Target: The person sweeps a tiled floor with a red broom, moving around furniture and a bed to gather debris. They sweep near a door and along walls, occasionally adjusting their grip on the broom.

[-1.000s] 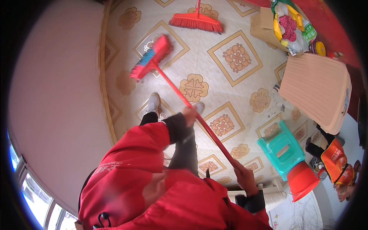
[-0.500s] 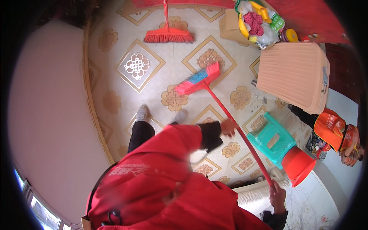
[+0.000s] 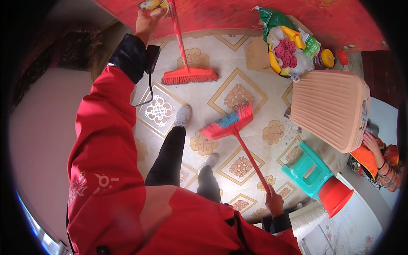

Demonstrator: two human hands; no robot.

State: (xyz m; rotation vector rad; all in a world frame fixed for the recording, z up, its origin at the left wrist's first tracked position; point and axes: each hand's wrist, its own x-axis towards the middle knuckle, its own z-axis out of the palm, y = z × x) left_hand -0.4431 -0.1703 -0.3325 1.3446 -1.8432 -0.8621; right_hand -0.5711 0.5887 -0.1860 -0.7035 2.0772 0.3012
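Observation:
My right hand (image 3: 275, 205) grips the lower end of a red broom handle (image 3: 251, 158) low in the view. Its pink and blue bristle head (image 3: 227, 124) rests on the patterned tile floor (image 3: 240, 95) just ahead of my white shoes (image 3: 182, 115). My left arm in a red sleeve stretches to the top of the view. There my left hand (image 3: 148, 20) is up against a red surface, just left of the handle of a second red broom (image 3: 189, 75) that stands on its bristles. Whether its fingers hold anything is unclear.
A ribbed peach suitcase (image 3: 335, 111) lies at right. Below it stand a teal stool (image 3: 308, 172) and a red bucket (image 3: 335, 196). A cardboard box piled with colourful bags (image 3: 285, 44) sits at the back. Another person's hand (image 3: 370, 141) shows at far right. A black cable (image 3: 149, 85) hangs near my left sleeve.
My left hand let go of the broom handle and reached up to the second broom at the top. My right hand alone holds the broom, whose head has shifted nearer my feet.

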